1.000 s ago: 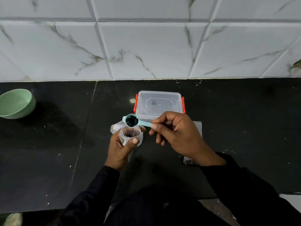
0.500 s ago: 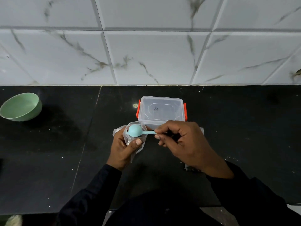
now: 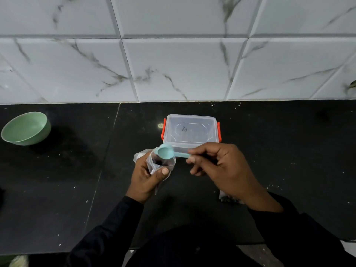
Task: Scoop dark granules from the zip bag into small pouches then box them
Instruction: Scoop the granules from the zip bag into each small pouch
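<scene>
The left hand (image 3: pixel 146 176) is held above the counter (image 3: pixel 289 151), near its front edge. A clear pouch (image 3: pixel 160 164) is gripped in it, upright and open-mouthed; the thumb is pressed on the near face and the fingers are curled round the far side. Dark granules (image 3: pixel 158 163) are seen through the pouch wall.

A teal scoop (image 3: pixel 165 152) is held by the right hand (image 3: pixel 221 170). The end of its handle is pinched between thumb and forefinger, and the other fingers are curled under. The scoop's bowl is placed at the pouch mouth, with its teal inner face turned toward the camera. Whether the bowl touches the pouch rim cannot be told.

A clear box (image 3: pixel 190 132) is set just behind both hands. Its lid is on, an orange latch (image 3: pixel 163 130) is seen at each end, and a handwritten mark is noted on the lid.

A clear bag (image 3: pixel 229 199) lies on the counter under the right wrist and is mostly hidden. A further piece of clear plastic (image 3: pixel 139 155) shows behind the left hand; what it is cannot be told.

A green bowl (image 3: pixel 26 128) stands well apart at the far left. Pale specks are scattered on the black counter. A marbled tile wall (image 3: pixel 173 64) runs behind it. Both arms are covered by dark sleeves (image 3: pixel 107 237).
</scene>
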The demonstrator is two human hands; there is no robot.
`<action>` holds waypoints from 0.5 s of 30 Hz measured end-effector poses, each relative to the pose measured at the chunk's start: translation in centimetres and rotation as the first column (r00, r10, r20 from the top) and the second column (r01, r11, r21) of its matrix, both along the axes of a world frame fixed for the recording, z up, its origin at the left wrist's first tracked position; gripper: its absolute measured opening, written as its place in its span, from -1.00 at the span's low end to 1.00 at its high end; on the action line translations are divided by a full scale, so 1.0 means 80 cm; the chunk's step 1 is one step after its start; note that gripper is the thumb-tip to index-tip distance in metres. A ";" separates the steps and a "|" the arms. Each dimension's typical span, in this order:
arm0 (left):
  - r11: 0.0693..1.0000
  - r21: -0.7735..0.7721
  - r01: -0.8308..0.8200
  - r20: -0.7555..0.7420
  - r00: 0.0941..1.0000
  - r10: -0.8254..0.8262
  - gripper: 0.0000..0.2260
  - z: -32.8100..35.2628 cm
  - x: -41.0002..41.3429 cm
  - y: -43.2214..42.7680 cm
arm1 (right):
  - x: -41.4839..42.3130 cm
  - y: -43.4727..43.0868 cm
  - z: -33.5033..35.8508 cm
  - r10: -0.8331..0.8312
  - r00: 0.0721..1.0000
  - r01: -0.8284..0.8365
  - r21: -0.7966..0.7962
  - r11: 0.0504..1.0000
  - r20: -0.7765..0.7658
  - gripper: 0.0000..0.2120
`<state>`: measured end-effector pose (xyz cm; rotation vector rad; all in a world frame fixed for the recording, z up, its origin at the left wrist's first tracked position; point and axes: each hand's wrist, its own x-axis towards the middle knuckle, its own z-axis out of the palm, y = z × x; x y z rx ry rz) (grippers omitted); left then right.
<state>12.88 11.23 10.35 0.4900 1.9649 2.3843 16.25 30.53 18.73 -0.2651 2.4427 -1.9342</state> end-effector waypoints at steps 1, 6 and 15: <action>1.000 0.003 0.012 0.003 1.000 -0.012 -0.65 0.000 0.000 -0.001 | 0.000 0.000 0.003 -0.011 0.996 0.021 -0.105 0.994 0.091 -0.87; 0.997 0.008 0.079 0.084 0.993 -0.079 -0.38 -0.001 0.004 -0.001 | 0.001 0.006 0.011 0.074 0.945 0.045 -0.352 0.935 0.318 -0.93; 0.989 0.118 0.086 0.232 0.966 -0.112 -0.42 0.024 0.015 0.009 | 0.007 0.016 -0.014 0.160 0.902 0.008 -0.387 0.922 0.401 -0.76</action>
